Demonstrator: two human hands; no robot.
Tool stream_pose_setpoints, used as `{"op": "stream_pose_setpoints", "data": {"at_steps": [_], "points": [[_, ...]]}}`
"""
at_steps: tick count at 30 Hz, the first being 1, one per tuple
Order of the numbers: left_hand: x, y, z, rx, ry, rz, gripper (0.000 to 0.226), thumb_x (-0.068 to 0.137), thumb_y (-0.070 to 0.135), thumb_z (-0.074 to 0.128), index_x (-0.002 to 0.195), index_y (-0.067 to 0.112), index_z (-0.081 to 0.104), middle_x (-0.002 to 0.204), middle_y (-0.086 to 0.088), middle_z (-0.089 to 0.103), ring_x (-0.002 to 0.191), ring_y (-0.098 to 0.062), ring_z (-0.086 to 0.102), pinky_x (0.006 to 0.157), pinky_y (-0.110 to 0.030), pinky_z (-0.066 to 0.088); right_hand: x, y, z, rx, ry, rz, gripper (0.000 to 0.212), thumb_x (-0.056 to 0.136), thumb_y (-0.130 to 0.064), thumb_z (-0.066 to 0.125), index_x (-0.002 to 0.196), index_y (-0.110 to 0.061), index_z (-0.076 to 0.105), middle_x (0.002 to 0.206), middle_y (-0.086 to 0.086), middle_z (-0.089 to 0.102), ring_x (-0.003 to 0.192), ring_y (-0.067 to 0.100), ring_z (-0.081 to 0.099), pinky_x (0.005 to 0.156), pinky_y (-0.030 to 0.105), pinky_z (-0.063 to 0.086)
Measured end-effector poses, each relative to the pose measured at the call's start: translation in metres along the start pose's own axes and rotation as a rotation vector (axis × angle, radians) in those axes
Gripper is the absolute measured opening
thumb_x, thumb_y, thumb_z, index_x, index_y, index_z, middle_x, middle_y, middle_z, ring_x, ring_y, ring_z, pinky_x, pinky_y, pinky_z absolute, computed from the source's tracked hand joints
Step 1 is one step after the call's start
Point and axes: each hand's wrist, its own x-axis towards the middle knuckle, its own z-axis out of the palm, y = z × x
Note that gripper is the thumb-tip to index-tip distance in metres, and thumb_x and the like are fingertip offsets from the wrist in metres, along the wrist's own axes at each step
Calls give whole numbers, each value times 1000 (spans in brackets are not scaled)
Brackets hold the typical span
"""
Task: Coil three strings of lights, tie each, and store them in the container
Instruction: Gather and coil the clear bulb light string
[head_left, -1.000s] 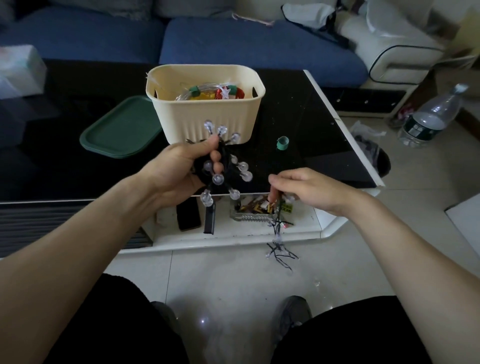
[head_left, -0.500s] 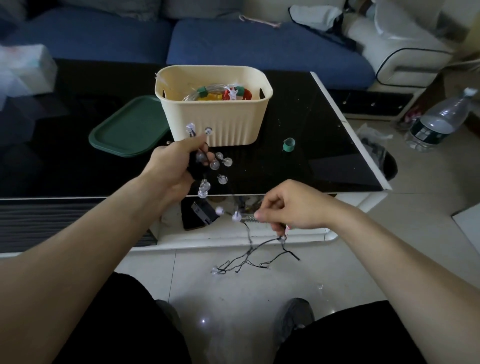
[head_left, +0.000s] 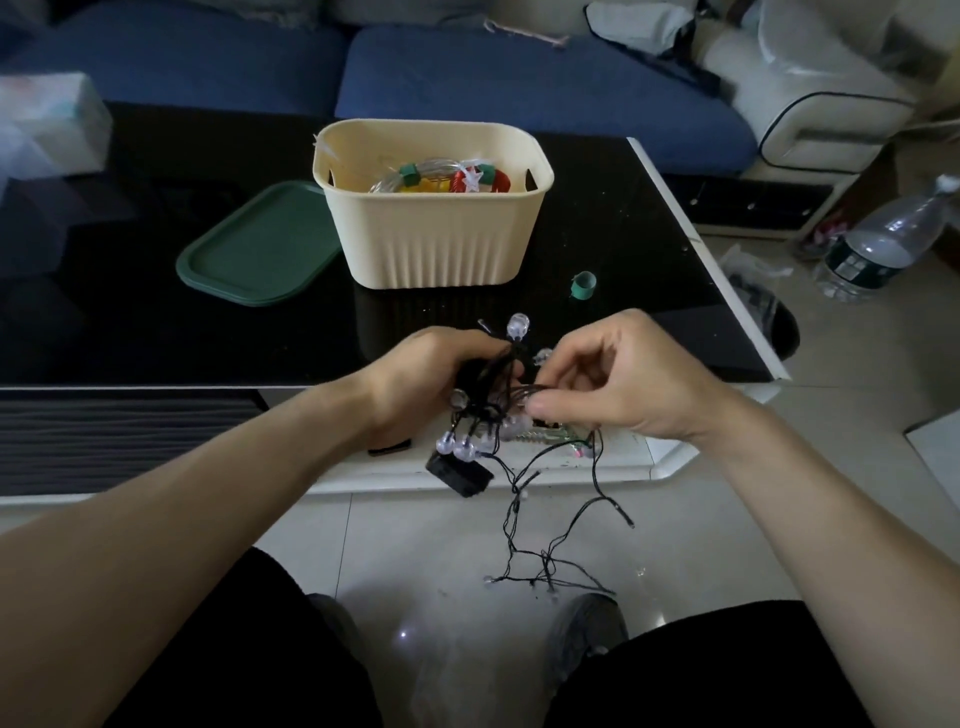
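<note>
The left hand (head_left: 436, 379) grips the half-wound light string (head_left: 488, 410) just off the bench (head_left: 156, 332) edge, the right hand (head_left: 618, 379) pinches its wire, and the loose tail (head_left: 545, 551) trailing on the floor could snag or tangle, spoiling the coil.

**One head-worn camera, looking forward and down**

A single wide-angle view from the seated person's head faces forward and downward. Both forearms enter from the bottom corners, the left hand (head_left: 436, 384) and right hand (head_left: 623, 384) close to the lens at centre. Beyond them lies the black table (head_left: 156, 338), with the blue sofa (head_left: 519, 78) along the top edge. No second view overlaps it.
</note>
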Motion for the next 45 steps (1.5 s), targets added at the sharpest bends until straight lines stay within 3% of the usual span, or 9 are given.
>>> {"op": "stream_pose_setpoints", "data": {"at_steps": [5, 9, 13, 17, 22, 26, 35, 39, 45], "points": [[3, 3, 5, -104, 170, 89, 13, 95, 8, 58, 84, 2, 63, 71, -9, 60, 63, -20, 58, 62, -28, 53, -7, 9, -19, -25, -248, 233, 28, 73, -23, 83, 90, -4, 72, 76, 13, 75, 64, 23, 70, 69, 39, 56], [9, 12, -7, -273, 372, 175, 16, 96, 9, 59, 82, 3, 60, 65, -7, 59, 57, -18, 57, 78, -41, 46, -10, 12, -12, -117, -457, 454, 42, 78, -40, 76, 110, -13, 68, 86, 11, 77, 78, 25, 76, 91, 53, 57], [9, 18, -15, -222, 423, 262, 16, 97, 9, 60, 82, 3, 59, 65, -5, 59, 54, -15, 55, 67, -30, 48, -4, 15, 13, -297, -315, 260, 27, 89, -49, 68, 104, -26, 73, 100, -7, 74, 94, 7, 69, 91, 39, 55], [6, 18, -14, -257, 418, 275, 9, 96, 9, 60, 88, 4, 62, 70, -7, 57, 61, -18, 50, 67, -32, 50, 9, 13, 33, -220, -204, 176, 31, 98, -37, 60, 82, -14, 72, 117, 4, 69, 114, 15, 63, 103, 40, 48], [6, 25, -29, -349, 629, 234, 20, 93, 2, 58, 73, 3, 58, 60, -8, 55, 47, -15, 53, 56, -27, 49, 9, 9, 15, 43, -265, 353, 35, 104, -33, 51, 88, -4, 64, 55, 1, 59, 58, 18, 60, 63, 25, 55], [7, 19, -40, -326, 648, 132, 24, 92, 4, 59, 69, 4, 56, 57, -8, 54, 46, -18, 55, 53, -28, 50, 4, 21, -7, -49, -106, 381, 35, 102, -36, 54, 88, -8, 70, 55, -6, 50, 51, 10, 47, 64, 31, 51], [2, 16, -41, 36, 262, -128, 29, 91, 13, 52, 63, 12, 49, 57, -7, 50, 48, -20, 48, 50, -27, 42, 8, 27, -28, 158, 621, 430, 22, 91, -21, 66, 72, -10, 71, 48, -5, 44, 45, 10, 37, 46, 22, 30], [3, 18, -33, -248, 143, -76, 23, 96, 13, 52, 73, 11, 55, 64, -5, 56, 55, -18, 55, 62, -30, 46, 7, 31, -21, -212, 523, 424, 21, 87, -24, 70, 68, -17, 77, 55, -9, 67, 51, -3, 58, 58, 20, 38], [9, 18, -26, -420, 267, -15, 10, 90, -2, 59, 98, 0, 66, 87, -11, 74, 76, -18, 73, 73, -27, 61, 12, 14, 17, -446, 207, 342, 19, 85, -23, 73, 68, -19, 77, 57, -2, 69, 41, 1, 54, 42, 16, 42]]}}
